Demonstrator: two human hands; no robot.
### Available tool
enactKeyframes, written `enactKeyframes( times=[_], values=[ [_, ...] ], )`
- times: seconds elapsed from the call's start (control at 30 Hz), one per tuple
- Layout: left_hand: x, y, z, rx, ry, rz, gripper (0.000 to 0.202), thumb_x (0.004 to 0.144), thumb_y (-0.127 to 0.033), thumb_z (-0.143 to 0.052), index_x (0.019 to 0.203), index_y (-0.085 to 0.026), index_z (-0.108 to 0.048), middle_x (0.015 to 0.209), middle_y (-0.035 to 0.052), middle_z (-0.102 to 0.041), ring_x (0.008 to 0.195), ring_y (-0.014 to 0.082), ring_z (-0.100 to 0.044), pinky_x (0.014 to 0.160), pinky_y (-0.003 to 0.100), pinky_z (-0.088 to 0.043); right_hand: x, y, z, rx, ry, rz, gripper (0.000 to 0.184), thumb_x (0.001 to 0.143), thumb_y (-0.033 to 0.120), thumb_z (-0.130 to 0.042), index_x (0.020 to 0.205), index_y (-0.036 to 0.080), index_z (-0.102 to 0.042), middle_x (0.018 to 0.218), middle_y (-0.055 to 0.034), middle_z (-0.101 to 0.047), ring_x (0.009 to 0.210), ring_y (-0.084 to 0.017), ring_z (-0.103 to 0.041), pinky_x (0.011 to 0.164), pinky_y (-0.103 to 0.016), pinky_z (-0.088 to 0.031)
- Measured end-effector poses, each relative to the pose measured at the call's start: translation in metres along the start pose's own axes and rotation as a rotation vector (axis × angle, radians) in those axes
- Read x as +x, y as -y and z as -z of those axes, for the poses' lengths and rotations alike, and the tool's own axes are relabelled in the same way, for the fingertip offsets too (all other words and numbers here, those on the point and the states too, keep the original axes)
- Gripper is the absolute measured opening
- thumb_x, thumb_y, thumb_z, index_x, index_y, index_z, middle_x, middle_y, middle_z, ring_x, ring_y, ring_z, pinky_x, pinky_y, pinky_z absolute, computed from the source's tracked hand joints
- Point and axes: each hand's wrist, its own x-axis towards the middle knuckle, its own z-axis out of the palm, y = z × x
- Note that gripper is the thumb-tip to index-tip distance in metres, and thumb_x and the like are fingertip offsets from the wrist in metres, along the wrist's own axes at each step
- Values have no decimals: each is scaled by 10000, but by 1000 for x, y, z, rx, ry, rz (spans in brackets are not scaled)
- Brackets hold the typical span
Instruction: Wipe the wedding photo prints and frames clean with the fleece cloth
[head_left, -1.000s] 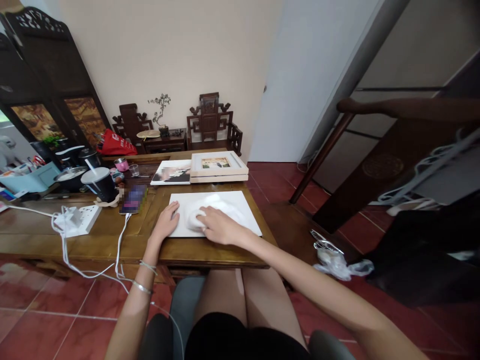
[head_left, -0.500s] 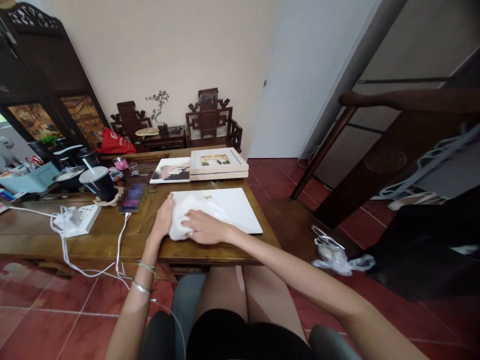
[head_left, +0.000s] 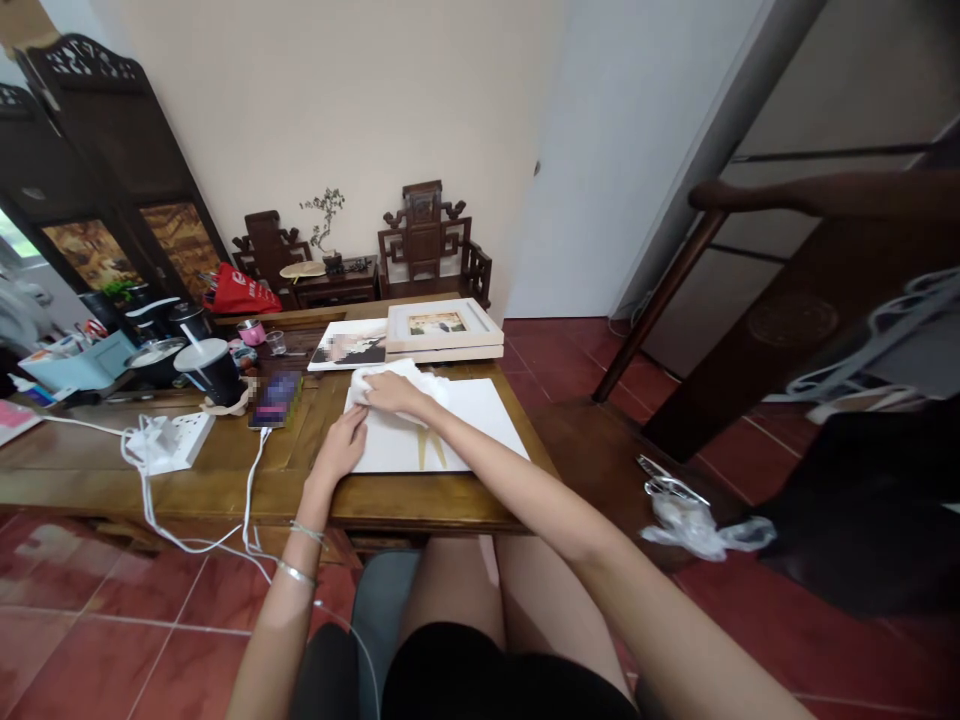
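Observation:
A flat white board (head_left: 480, 420) with a small gold mark lies on the wooden table (head_left: 225, 480) in front of me. My right hand (head_left: 390, 390) presses a crumpled white cloth (head_left: 420, 378) onto the board's far left corner, fingers closed over it. My left hand (head_left: 341, 445) rests on the board's near left edge, fingers lying flat, holding nothing.
Behind the board sit stacked white picture frames (head_left: 442, 330) and a photo print (head_left: 349, 345). To the left lie a phone (head_left: 274, 398), a lidded black cup with straw (head_left: 210, 370), a white power strip (head_left: 169, 440) with trailing cables, and clutter. A plastic bag (head_left: 690, 520) lies on the red tile floor.
My right hand has carried the cloth from the board's near left area up to its far left corner. My left hand has stayed at the left edge. The gold mark now shows.

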Motion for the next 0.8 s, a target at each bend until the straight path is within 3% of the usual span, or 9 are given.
enactKeyframes(
  times=[0.1,0.17,0.3,0.43,0.53,0.63,0.8],
  values=[
    [-1,1,1,21,-3,-15,415,867,-215,-415,1226,-117,-599,1328,126,-574,1272,245,-498,1108,407,-349,15,15,-1,-22,-7,-32,339,914,342,-563,1201,163,-547,1198,-85,-570,1005,-222,-591,832,-430,-516],
    [-2,2,0,26,-6,-16,413,870,-222,-416,1228,-124,-598,1334,121,-571,1272,239,-499,1107,403,-353,14,11,2,-31,4,-58,330,916,341,-560,1199,171,-549,1201,-85,-569,1004,-217,-591,834,-425,-516],
    [-2,3,-2,17,-19,0,416,873,-251,-415,1224,-125,-599,1364,117,-544,1298,236,-472,1128,413,-321,-9,-29,15,-49,20,-132,296,923,337,-549,1181,194,-564,1210,-84,-567,1006,-206,-588,842,-405,-513],
    [-2,2,-3,0,-22,9,419,866,-262,-413,1211,-124,-609,1355,117,-552,1299,237,-472,1132,420,-316,-50,-82,29,-78,-9,-186,335,916,340,-561,1201,166,-547,1200,-89,-569,1000,-216,-592,833,-425,-517],
    [-2,1,-2,-7,-25,14,426,864,-277,-414,1207,-121,-612,1356,121,-550,1298,245,-472,1131,425,-318,-83,-103,29,-101,-44,-194,310,922,350,-550,1183,184,-563,1214,-84,-566,1001,-209,-590,839,-411,-515],
    [-2,1,-2,-15,-28,17,426,860,-277,-414,1210,-133,-610,1359,110,-549,1304,243,-465,1131,427,-317,-119,-101,23,-110,-57,-159,242,933,300,-522,1125,173,-597,1167,-110,-589,1000,-210,-581,873,-395,-492],
    [-2,1,-2,-26,-13,19,426,859,-268,-422,1218,-125,-601,1368,120,-538,1316,249,-449,1139,435,-301,-183,-73,19,-45,39,-5,161,870,195,-494,952,189,-633,1013,-100,-634,985,-241,-579,909,-346,-434]
  ],
)
